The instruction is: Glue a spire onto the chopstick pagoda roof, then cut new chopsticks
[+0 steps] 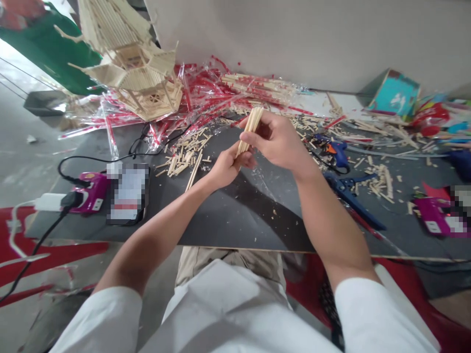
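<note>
A bundle of thin wooden sticks [253, 120] is held tilted above the dark table, its upper end leaning away from me. My left hand [230, 164] is closed round the lower end. Higher up, my right hand [279, 139] grips the same bundle between thumb and fingers. Below and to the left of the hands lie a few long loose sticks [194, 172] and a scatter of short cut stick pieces [184, 154]. Some of the bundle is hidden behind my fingers.
A wooden stick pagoda model [147, 78] stands at the back left among red-and-clear plastic wrappers [206, 90]. A phone [128, 193] and purple power strip [90, 193] lie left. On the right are a glue gun [336, 152], blue-handled cutters [355, 201] and another purple block [434, 215].
</note>
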`<control>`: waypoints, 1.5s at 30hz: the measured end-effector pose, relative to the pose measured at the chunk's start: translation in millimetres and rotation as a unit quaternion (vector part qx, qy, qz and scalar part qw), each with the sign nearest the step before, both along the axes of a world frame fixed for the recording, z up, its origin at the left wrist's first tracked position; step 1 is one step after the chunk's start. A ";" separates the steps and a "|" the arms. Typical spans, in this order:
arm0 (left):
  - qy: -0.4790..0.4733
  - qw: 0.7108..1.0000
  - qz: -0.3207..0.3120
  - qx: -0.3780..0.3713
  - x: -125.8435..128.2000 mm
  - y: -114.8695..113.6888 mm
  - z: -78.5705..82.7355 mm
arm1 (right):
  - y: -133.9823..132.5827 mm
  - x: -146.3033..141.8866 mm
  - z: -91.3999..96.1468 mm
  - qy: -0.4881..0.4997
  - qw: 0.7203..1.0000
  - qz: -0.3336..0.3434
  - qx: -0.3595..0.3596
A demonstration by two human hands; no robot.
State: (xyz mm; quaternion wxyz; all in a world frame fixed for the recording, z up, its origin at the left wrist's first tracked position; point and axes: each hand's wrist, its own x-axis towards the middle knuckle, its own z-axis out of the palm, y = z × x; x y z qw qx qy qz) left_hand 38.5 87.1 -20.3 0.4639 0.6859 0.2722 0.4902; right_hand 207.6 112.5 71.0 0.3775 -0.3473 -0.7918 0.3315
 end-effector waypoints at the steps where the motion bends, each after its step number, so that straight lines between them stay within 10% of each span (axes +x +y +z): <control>1: -0.002 1.000 0.002 0.003 -0.4 0.2 1.4 | 0.6 -1.9 3.5 -0.021 1.000 0.000 0.019; 15: 0.048 0.998 0.016 0.029 -4.3 6.2 -0.2 | -13.2 4.7 22.4 -0.083 0.992 0.061 0.067; 21: 0.053 0.999 -0.005 0.004 -1.4 9.4 -7.9 | -9.5 1.7 14.3 0.007 0.983 0.168 -0.066; 30: 0.098 0.988 -0.117 0.005 4.4 -8.9 4.7 | -25.1 -23.4 4.6 0.164 0.963 0.157 -0.147; 45: 0.221 0.967 0.062 0.106 -1.4 -7.3 -2.8 | -13.9 -25.2 -8.1 0.240 0.942 0.152 -0.178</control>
